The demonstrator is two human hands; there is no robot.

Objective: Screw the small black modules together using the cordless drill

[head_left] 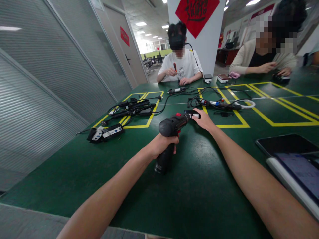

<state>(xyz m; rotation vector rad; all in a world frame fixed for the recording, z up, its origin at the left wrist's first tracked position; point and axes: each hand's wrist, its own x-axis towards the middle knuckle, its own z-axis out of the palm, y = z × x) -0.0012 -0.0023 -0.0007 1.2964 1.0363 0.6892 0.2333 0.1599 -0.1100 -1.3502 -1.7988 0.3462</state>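
My left hand (162, 143) is wrapped round the grip of a black cordless drill (171, 125) with red buttons. The drill's chuck points away from me and to the right. Its front end meets a small black-and-white part (193, 114), and I cannot make out whether a bit sits between them. The fingers of my right hand (202, 119) are closed on that part, close to the table top. What kind of part it is does not show clearly.
Black cabled devices (134, 108) and an opened black housing (106, 132) lie to the left. A cabled tool (216, 104) lies beyond my right hand. Phones or tablets (289, 144) rest at the right. Two people sit opposite, one holding a screwdriver (175, 68).
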